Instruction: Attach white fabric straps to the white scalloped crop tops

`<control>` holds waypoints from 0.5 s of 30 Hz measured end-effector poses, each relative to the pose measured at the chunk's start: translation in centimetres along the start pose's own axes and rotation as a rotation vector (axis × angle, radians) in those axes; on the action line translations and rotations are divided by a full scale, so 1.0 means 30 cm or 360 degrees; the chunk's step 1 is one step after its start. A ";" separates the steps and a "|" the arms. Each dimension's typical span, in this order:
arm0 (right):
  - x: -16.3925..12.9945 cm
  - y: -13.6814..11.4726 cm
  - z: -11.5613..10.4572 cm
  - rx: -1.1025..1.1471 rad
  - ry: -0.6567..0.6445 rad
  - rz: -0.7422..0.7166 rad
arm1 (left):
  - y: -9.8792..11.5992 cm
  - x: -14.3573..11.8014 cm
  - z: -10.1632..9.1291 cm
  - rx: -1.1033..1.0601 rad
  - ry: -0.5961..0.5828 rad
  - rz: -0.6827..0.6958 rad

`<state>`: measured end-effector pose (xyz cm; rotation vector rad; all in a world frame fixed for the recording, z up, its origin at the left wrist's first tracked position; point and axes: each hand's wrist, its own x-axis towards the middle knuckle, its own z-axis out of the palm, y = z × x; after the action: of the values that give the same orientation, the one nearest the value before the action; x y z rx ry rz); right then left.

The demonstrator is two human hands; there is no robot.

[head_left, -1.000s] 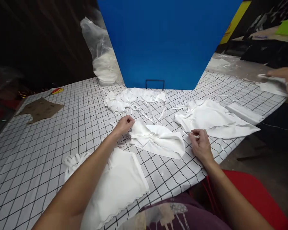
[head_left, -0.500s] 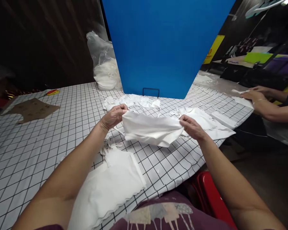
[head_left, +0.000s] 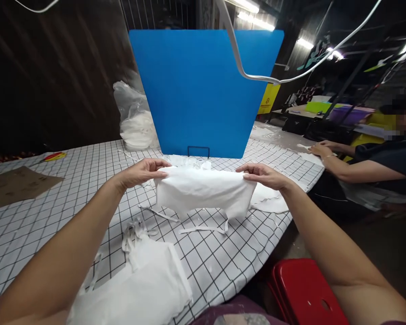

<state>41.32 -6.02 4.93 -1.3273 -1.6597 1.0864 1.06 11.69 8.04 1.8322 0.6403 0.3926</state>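
A white garment piece with thin straps (head_left: 203, 192) is stretched between my two hands above the checked tablecloth. My left hand (head_left: 145, 173) pinches its upper left corner, thumb against fingers. At the upper right corner my right hand (head_left: 265, 175) grips the cloth the same way. Its straps hang down onto the table from the lower edge. Nearer to me on the left lies a stack of white garments (head_left: 142, 280) with loose straps at its top. Behind the held piece, more white cloth (head_left: 203, 163) is partly hidden.
A blue board (head_left: 206, 99) stands at the back. Beside it sits a plastic bag of white pieces (head_left: 137, 122). Brown card (head_left: 20, 187) and red-yellow snips (head_left: 54, 156) lie left. A red stool (head_left: 307, 293) is at right; a co-worker's hands (head_left: 321, 150) handle white cloth beyond.
The garment has turned so its straps now hang toward me, and it is spread more evenly between my hands. The view has tilted up, showing more of the board and the co-worker.
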 end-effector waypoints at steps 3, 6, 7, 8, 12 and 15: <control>0.043 -0.016 -0.022 -0.0069 -0.0150 0.0054 | 0.011 0.006 -0.016 0.0073 -0.0111 -0.0119; 0.090 -0.039 -0.034 -0.0149 -0.0222 0.0035 | 0.014 0.004 -0.027 0.0116 -0.0139 -0.0167; 0.104 -0.048 -0.036 -0.0144 -0.0240 0.0004 | 0.015 0.001 -0.030 0.0093 -0.0102 -0.0133; 0.115 -0.058 -0.036 -0.0113 -0.0252 -0.0047 | 0.016 -0.003 -0.032 0.0048 -0.0039 -0.0066; 0.157 -0.087 -0.020 0.0171 -0.0263 -0.0341 | 0.013 -0.021 -0.048 -0.0285 0.0274 0.0320; 0.204 -0.079 0.000 0.0203 -0.0435 -0.0289 | -0.013 -0.027 -0.086 -0.0420 0.0351 0.0393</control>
<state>39.30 -0.28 7.36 -0.9600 -1.8333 1.2836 -1.10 13.25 8.59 1.6300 0.4845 0.8141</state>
